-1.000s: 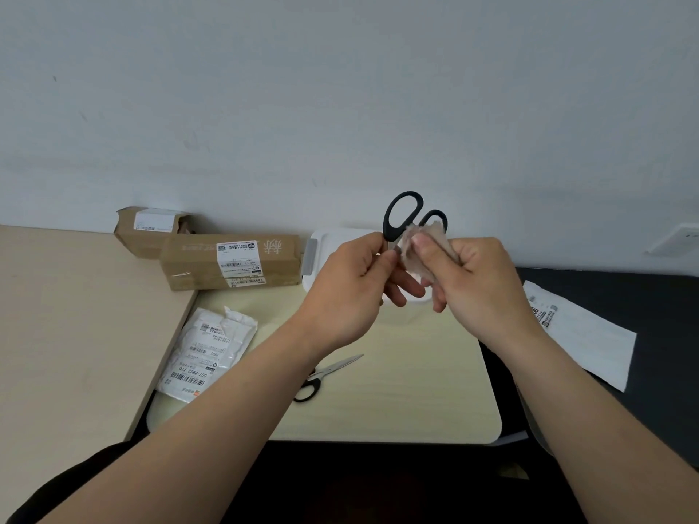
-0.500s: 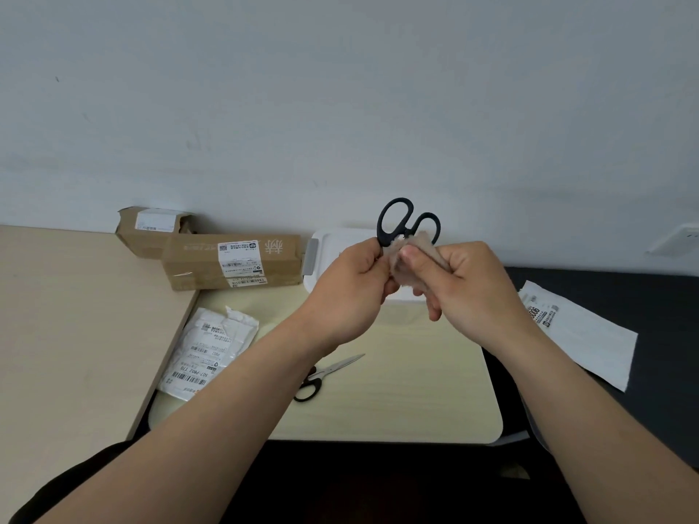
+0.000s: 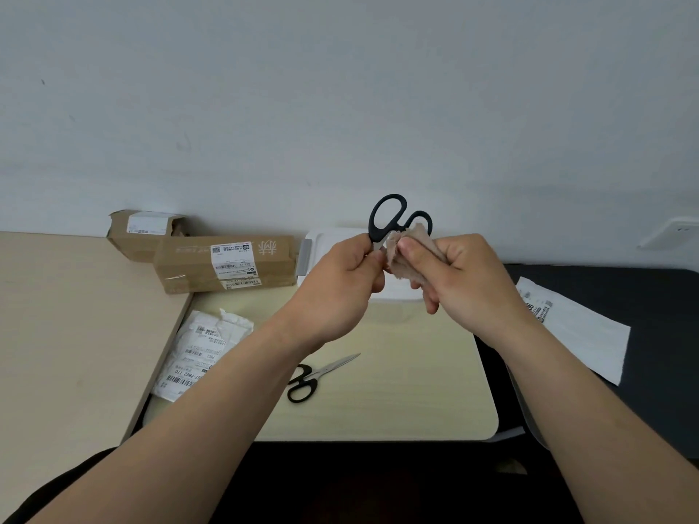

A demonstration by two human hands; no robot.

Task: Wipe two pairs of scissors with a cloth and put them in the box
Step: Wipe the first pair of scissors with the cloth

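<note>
Black-handled scissors upright: pinches them just below the loops with curled left hand and presses bunched beige cloth against them with gripping right hand.

Mailer bag lbl reads "P802 170"; other lbls too small to read.

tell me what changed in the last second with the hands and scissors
The right hand slid the cloth slightly down the held scissors, toward the left hand; the handles drifted a little left. No grip taken or released. The second scissors on the table, the white box and the cardboard boxes stayed put.
</note>
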